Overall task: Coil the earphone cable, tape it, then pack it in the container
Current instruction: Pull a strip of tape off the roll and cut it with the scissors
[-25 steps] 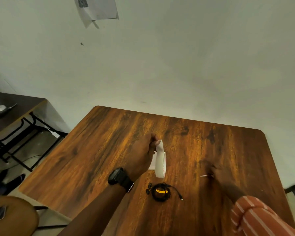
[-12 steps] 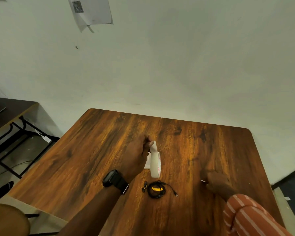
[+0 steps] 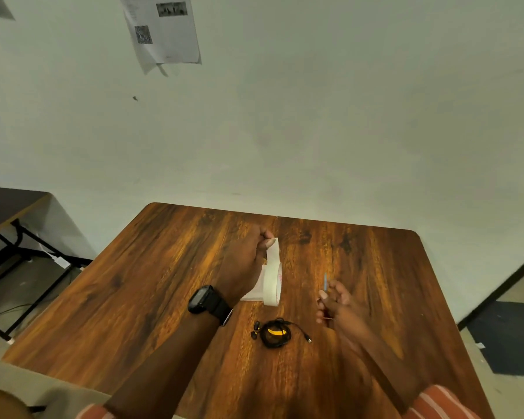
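black coiled earphone cable w/ yellow band [image 3: 275,333] lies on brown wooden table [image 3: 152,285] – near right hand [image 3: 335,303], which pinches a thin blade-like tool [image 3: 325,281]. white tape roll [image 3: 272,281] gripped by left hand [image 3: 245,267], strip pulled up. container not seen.

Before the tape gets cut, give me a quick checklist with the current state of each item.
1. Black earphone cable coiled, lying on the brown wooden table: ok.
2. Coil already bound: a yellow band shows on it, but whether that is tape, cannot tell.
3. White tape roll held by the left hand, with a strip pulled up between its fingertips: ok.
4. Right hand holds a thin blue-tipped tool; whether it is a cutter, cannot tell.
5. Tool touching the strip: not ok, it is apart from it.
6. Container in view: not ok, none visible.
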